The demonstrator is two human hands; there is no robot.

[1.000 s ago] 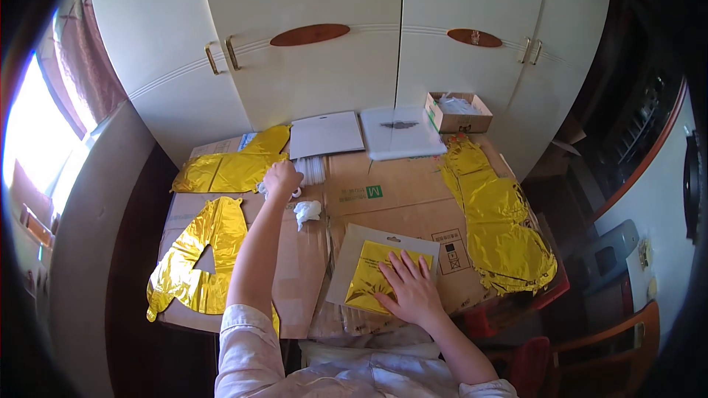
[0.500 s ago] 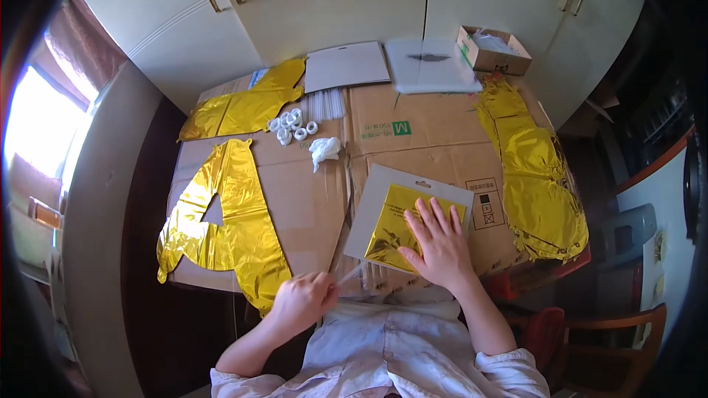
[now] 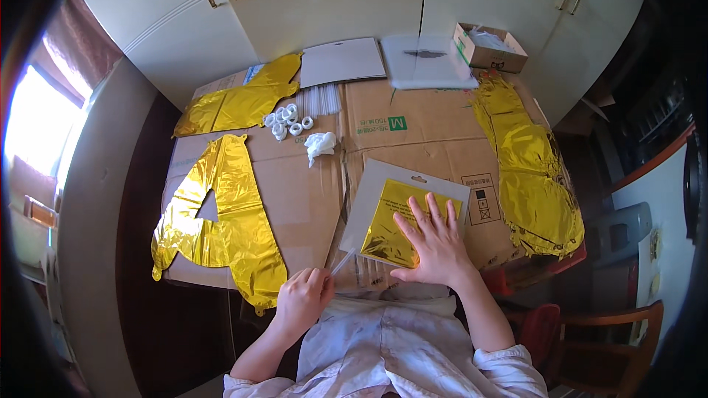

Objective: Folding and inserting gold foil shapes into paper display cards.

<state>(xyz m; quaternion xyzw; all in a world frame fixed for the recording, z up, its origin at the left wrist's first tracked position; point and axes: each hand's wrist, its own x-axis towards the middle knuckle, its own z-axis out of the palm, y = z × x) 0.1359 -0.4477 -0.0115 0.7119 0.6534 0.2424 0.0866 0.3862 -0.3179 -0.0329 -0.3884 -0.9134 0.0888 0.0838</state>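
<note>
A folded gold foil balloon [image 3: 385,225] lies on a grey card with a hang hole [image 3: 363,203], near the table's front edge. My right hand [image 3: 436,247] rests flat over the balloon's right part, fingers spread and thumb stretched out at its lower edge. Closed in a fist, my left hand [image 3: 302,296] is left of the card, at the front edge. From it sticks out a thin clear straw [image 3: 344,261], whose far end reaches the card's lower left corner. Whether the straw touches the balloon I cannot tell.
Flat gold foil balloons lie at left [image 3: 247,228], back left [image 3: 228,107] and right [image 3: 535,177] on the cardboard-covered table. Behind are white tape rolls [image 3: 296,129], crumpled white plastic [image 3: 319,147], clear straws [image 3: 321,100], grey cards [image 3: 343,63], a clear bag [image 3: 424,74] and a small box [image 3: 495,57].
My right thumb has swung outward, down to the balloon's lower edge, so the hand is spread wider. My left fist keeps its grip on the straw. The whole view has shifted slightly.
</note>
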